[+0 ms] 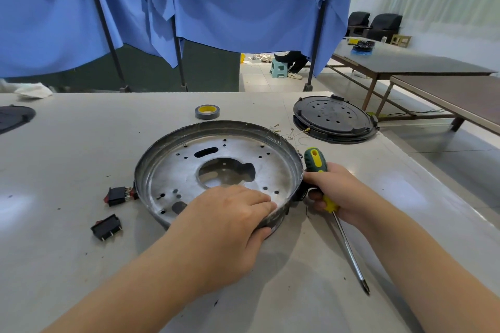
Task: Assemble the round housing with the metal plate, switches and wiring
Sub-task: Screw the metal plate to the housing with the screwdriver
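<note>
- Blue cloth (243,8) hangs on dark stands behind a pale grey desk (67,143) in a workshop; more tables stand off to the right.
- At the middle of the desk lies the round housing (216,170), a shallow metal pan whose rim is wrapped in tape, with the perforated metal plate (173,173) seated in its floor around a large centre opening.
- The person's left hand (227,222) grips the near rim of the housing: the fingers (251,197) lie together inside on the plate and the thumb curls under the outer wall.
- The right hand (335,192) is wrapped round the handle of a green and yellow screwdriver (322,178), just beside the housing's right wall; the shaft points back toward the person, tip off the work.
- Two black rocker switches are loose: one (117,195) touching or just beside the left wall, the other (106,227) lying apart, nearer the person.
- Thin wires (286,131) trail out past the far right rim, toward a black round cover (334,119) lying further back.
- A roll of grey tape (207,112) sits behind the housing.
- Judged from this, the plate is in place, but switches remain unmounted and wiring unconnected; whether the plate is screwed down cannot be told. Early to middle stage.
</note>
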Motion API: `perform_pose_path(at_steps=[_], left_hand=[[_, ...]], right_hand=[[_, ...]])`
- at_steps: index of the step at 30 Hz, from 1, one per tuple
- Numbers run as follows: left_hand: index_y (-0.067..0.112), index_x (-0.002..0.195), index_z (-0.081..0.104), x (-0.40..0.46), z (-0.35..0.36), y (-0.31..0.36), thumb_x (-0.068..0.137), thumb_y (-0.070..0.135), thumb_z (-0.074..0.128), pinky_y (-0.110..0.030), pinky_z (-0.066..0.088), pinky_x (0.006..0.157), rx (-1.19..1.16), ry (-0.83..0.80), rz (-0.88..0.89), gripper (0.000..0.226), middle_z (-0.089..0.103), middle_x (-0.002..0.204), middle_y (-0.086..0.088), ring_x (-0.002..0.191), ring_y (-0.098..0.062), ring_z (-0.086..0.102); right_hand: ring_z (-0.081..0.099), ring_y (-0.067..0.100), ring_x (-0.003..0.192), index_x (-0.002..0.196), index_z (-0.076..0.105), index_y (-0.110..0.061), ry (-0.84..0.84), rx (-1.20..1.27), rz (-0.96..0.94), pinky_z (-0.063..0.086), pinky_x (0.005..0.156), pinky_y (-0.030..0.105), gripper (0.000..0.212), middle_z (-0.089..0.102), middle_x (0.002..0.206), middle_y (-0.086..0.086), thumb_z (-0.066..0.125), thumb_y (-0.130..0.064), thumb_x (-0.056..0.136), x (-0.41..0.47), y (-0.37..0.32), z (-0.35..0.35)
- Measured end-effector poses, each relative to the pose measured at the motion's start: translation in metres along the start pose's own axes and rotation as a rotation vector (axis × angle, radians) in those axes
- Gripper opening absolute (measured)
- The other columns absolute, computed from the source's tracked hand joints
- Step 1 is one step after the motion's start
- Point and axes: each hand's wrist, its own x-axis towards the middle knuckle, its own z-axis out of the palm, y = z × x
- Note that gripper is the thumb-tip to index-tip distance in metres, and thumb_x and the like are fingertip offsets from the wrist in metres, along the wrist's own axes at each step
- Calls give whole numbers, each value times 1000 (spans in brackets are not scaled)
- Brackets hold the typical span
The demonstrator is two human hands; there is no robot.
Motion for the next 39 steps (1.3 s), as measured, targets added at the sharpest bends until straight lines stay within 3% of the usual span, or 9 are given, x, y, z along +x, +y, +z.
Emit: perform_pose_path(at_steps=[7,13,17,20,23,30,39], left_hand=[[23,97,75,1,-1,4,80,35,61,-30,57,70,-20,24,-15,25,71,98,15,88,-9,67],[24,102,74,0,1,3,81,35,61,-31,57,74,-23,10,-30,27,70,102,15,91,-9,66],[24,103,74,0,1,3,80,36,63,-30,57,74,-23,9,-27,28,71,103,16,92,-8,67],[25,101,74,0,0,3,80,35,63,-28,57,72,-25,6,-23,26,70,101,16,90,-7,66],[24,100,74,0,0,3,79,34,63,-28,57,71,-22,-1,-22,26,70,100,16,88,-7,66],[20,93,71,1,0,3,84,39,50,-30,54,71,0,-11,-77,30,69,90,11,82,-12,64],[23,88,74,2,0,5,85,40,46,-29,54,71,3,-12,-77,33,68,92,14,82,-10,64]], right_hand=[[34,8,36,82,44,-11,2,-28,31,27,33,17,18,43,64,6,57,-3,92,-1,-3,-4],[42,12,52,86,53,-12,140,-111,-34,33,37,18,8,53,74,5,61,-14,90,-6,-9,-5],[38,10,48,88,53,-11,178,219,-64,29,31,16,23,49,71,3,54,-33,94,-14,-34,-14],[39,8,43,87,51,-10,91,515,-120,29,30,16,34,47,67,3,46,-42,96,-26,-59,-16],[39,8,44,86,49,-11,18,658,-210,31,32,16,34,48,62,1,44,-43,96,-34,-81,-6],[37,8,43,95,45,-10,67,699,-464,31,37,19,33,44,55,-3,40,-42,99,-34,-106,35],[32,9,42,89,42,-12,105,709,-595,27,37,20,31,39,54,-4,36,-40,100,-25,-105,45]])
